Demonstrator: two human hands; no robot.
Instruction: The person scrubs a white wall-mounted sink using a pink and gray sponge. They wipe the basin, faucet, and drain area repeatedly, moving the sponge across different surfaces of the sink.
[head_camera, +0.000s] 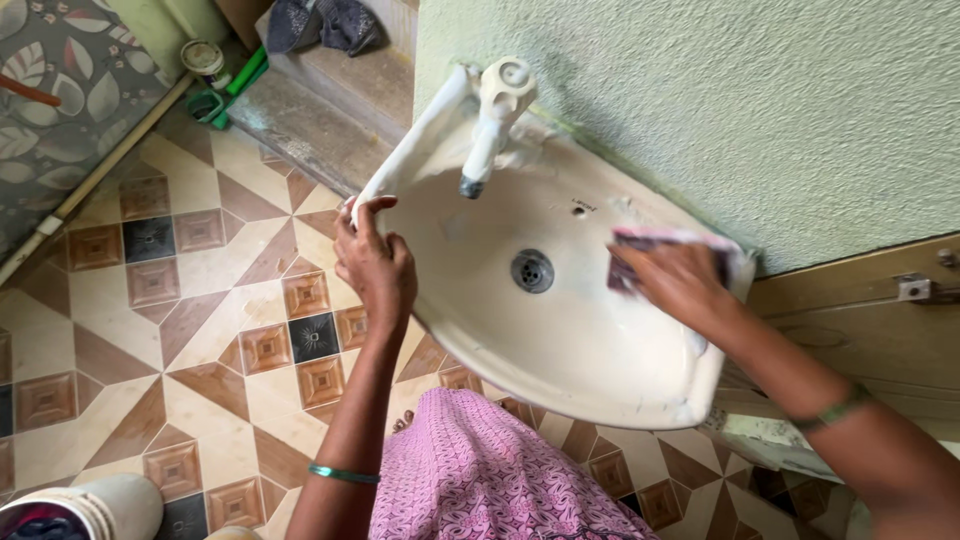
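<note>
A white wall-mounted sink (590, 350) with a white tap (495, 115) and a metal drain (532, 270) hangs on a green wall. My left hand (375, 265) grips the sink's left rim, fingers curled over the edge. Inside the basin's right side, my right hand (680, 282) presses a purple-and-white scrubbing pad (650, 240) against the wall of the bowl. Soapy streaks cover the basin's inner surface.
Patterned brown and cream floor tiles (200, 300) lie below. A white bucket (90, 508) stands at the bottom left. A green brush and a small container (210, 75) sit by a step at top left. A wooden door (860, 300) is at the right.
</note>
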